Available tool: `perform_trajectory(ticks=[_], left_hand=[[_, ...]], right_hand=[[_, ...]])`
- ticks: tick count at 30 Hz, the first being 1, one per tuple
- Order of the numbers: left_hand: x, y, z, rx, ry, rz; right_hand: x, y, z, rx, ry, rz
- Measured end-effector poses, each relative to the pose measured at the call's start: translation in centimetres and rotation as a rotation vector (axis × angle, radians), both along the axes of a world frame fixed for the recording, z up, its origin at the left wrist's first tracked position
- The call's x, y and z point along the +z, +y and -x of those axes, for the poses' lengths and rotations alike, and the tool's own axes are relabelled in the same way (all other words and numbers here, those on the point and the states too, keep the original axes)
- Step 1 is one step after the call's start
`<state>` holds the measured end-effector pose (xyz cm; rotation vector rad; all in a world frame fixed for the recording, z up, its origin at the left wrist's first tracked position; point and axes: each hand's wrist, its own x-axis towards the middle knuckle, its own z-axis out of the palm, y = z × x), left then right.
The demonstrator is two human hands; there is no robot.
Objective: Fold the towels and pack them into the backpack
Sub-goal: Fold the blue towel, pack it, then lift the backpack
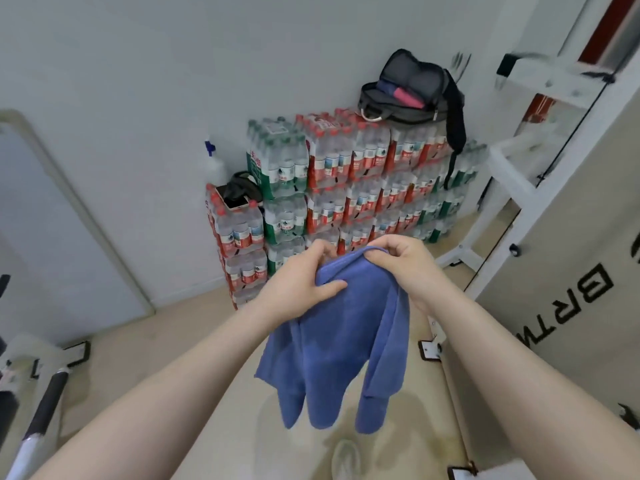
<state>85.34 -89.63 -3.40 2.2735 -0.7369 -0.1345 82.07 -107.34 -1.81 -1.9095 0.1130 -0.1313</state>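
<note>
A blue towel (332, 341) hangs in the air in front of me, its lower part drooping in loose folds above the floor. My left hand (304, 282) grips its upper left edge, thumb across the cloth. My right hand (401, 261) pinches the top edge close beside it. A black backpack (408, 88) stands open on top of the stacked water bottles against the wall, with something pink and something dark blue showing inside.
Shrink-wrapped packs of water bottles (346, 188) are piled against the wall, a phone (232, 200) lying on the lower stack. A beige cabinet (571, 271) and white frame stand on the right, a mirror (52, 220) on the left. Beige floor lies below.
</note>
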Motion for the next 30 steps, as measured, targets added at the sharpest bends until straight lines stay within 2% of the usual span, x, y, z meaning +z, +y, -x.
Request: perform_trajectory(ticks=[2,6,12,17,22,30], left_hand=[[1.1,-2.2,-4.3,0.027,-0.121,-0.079],[2.3,-4.4,-11.4,0.135,-0.231,-0.058],[1.0,-5.6,-21.4,0.328,-0.156,-0.073],[-0.3,-7.5,-29.5,0.468,-0.066,0.169],[0.4,-8.9,-39.2,0.531,0.034,0.358],[3.7,-7.6,-56.5,0.534,-0.109,0.242]], right_hand=[[1.2,-2.9,-4.7,0.016,0.0,0.052],[3.1,-7.3,-12.7,0.06,-0.029,0.1],[2.0,-11.9,-22.0,0.013,-0.056,0.161],[1.0,-14.6,-29.3,-0.109,-0.23,0.364],[1.3,-15.8,-39.0,-0.135,-0.287,0.4],[4.8,-16.3,-57.8,-0.168,-0.301,0.441]])
